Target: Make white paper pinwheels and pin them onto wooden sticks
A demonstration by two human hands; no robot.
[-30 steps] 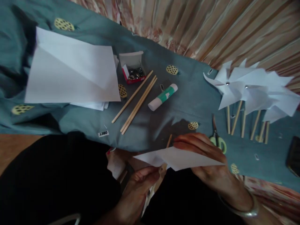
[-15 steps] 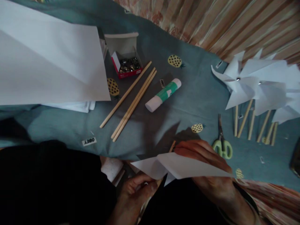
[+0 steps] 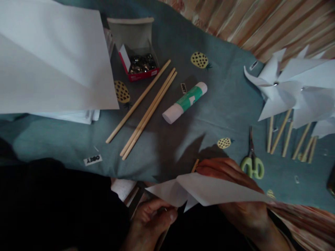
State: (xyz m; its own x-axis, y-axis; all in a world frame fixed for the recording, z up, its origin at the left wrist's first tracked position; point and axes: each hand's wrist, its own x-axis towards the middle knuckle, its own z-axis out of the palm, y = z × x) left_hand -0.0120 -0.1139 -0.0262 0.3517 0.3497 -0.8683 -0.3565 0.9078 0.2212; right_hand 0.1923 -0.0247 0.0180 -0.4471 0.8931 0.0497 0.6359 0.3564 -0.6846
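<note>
A folded white paper pinwheel [image 3: 209, 188] is held near the front edge of the table. My right hand [image 3: 235, 181] is closed on it from behind, and the paper hides part of the fingers. One end of a wooden stick [image 3: 195, 166] pokes out behind the paper, by my right fingertips. Below the paper's left part, my left hand [image 3: 153, 219] is closed, thumb and fingers around the lower stretch of this stick. A small shiny spot shows between thumb and finger; I cannot make out what it is.
Wooden sticks [image 3: 138, 101], a glue stick [image 3: 185, 103] and an open box of metal pins [image 3: 142, 68] lie ahead. White paper sheets [image 3: 60, 66] are at left. Green-handled scissors [image 3: 252, 160] and several finished pinwheels [image 3: 277, 83] lie at right on the green tablecloth [image 3: 222, 111].
The view has shifted slightly, so the things on the table appear displaced. Both hands keep their hold, and the pinwheel has barely moved.
</note>
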